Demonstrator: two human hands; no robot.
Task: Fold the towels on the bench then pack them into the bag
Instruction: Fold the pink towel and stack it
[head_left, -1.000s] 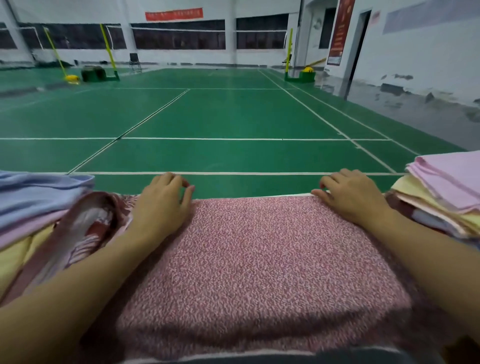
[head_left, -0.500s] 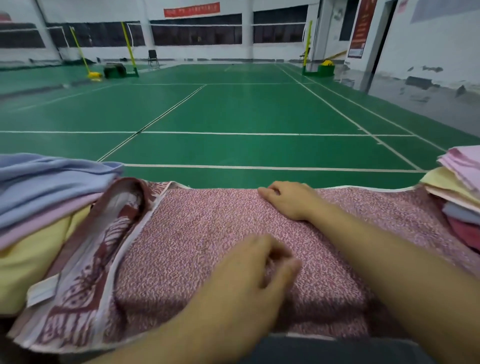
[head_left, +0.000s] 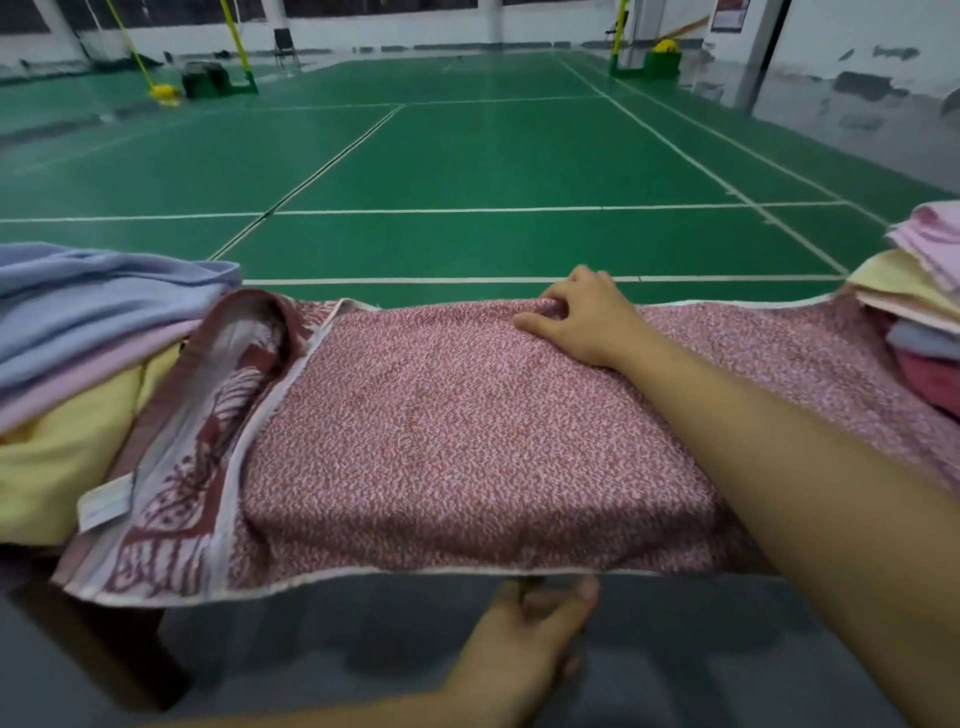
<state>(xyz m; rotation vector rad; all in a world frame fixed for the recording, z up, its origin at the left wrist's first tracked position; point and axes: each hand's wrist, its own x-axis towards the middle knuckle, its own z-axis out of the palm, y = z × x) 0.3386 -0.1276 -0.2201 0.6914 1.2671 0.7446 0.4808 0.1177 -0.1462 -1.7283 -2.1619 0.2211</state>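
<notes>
Folding is under way: a red towel (head_left: 467, 431) lies spread across the bench. Right hand (head_left: 582, 317) pinches its far edge, left hand (head_left: 524, 639) pinches the near edge. Stacks (head_left: 78, 332) sit left and right; no bag visible.

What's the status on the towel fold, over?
Right hand pinches the far edge of the red speckled towel. Left hand pinches its near edge. Towel spread flat on bench. Towel stacks either side, nothing blocking.
</notes>
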